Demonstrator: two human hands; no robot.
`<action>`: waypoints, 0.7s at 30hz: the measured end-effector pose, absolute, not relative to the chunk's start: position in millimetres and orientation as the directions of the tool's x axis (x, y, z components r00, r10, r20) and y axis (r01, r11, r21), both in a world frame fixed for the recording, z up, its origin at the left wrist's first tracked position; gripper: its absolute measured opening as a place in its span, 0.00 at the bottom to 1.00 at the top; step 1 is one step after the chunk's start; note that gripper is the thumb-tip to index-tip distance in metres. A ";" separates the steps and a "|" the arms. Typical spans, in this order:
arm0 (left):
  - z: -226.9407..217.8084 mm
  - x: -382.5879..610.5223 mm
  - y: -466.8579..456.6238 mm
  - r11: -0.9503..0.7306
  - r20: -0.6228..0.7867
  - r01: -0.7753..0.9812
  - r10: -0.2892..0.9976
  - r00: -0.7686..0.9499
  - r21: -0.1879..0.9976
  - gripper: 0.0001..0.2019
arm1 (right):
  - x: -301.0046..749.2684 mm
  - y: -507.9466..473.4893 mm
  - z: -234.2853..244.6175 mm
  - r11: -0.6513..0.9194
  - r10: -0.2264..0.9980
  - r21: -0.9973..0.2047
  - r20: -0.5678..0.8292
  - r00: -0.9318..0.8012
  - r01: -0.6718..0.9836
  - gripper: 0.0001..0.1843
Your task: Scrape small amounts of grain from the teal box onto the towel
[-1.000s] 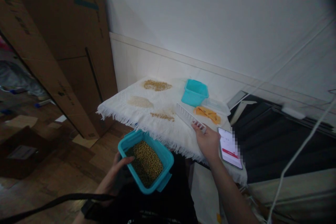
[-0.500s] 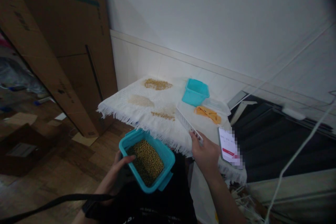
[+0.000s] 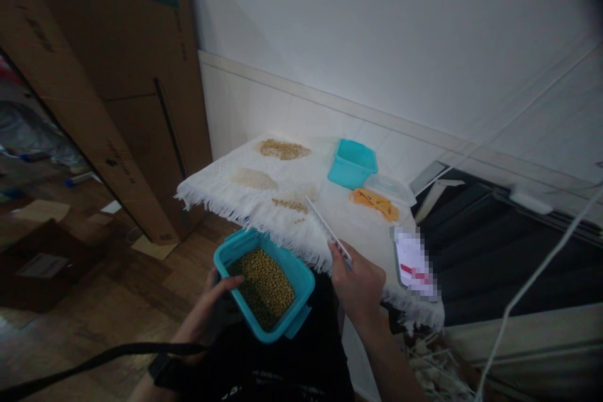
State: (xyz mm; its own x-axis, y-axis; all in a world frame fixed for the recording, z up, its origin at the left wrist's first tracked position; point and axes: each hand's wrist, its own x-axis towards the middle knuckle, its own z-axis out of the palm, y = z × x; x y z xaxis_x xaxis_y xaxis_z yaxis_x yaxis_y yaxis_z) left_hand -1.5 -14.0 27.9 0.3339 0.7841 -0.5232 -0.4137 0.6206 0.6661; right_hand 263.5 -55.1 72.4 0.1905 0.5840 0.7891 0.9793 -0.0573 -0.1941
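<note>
My left hand (image 3: 210, 304) grips a teal container (image 3: 264, 282) filled with yellow-green beans, held just below the near edge of a small table under a white fringed cloth (image 3: 264, 213). My right hand (image 3: 360, 282) is closed on a long white flat strip (image 3: 325, 229) that slants up over the cloth toward a small pile of brown grains (image 3: 289, 204). Further back lie a white grain pile (image 3: 252, 177) and a larger brown pile (image 3: 284, 149).
A second teal container (image 3: 352, 164), a clear lid (image 3: 390, 187) and an orange cloth (image 3: 374, 202) sit at the table's back right. A phone (image 3: 413, 260) lies near the right edge. A tall cardboard box (image 3: 108, 75) stands left; white cords (image 3: 532, 279) hang right.
My right hand has drawn the white strip back and leftward toward me, from beside the phone to the cloth's near edge. The bean container stays in my left hand, shifted slightly.
</note>
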 end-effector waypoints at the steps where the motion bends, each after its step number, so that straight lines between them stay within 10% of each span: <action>1: 28.3 -1.5 -14.0 0.617 -0.524 -0.413 0.787 0.326 0.670 0.35 | 261.2 -55.0 69.8 -0.059 0.597 -0.203 0.778 0.197 0.977 0.23; 21: 30.7 -4.5 -16.9 0.583 -0.472 -0.445 0.812 0.344 0.679 0.31 | 258.6 -31.9 71.2 0.108 0.557 -0.214 0.822 0.119 0.971 0.21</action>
State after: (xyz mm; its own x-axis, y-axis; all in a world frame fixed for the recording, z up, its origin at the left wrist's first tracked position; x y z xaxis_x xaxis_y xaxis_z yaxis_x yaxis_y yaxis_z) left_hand -4.5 -16.9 30.7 0.3439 0.8119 -0.4718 -0.4455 0.5833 0.6792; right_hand 258.6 -31.9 71.2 0.1193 0.5565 0.8222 0.9709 0.1077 -0.2138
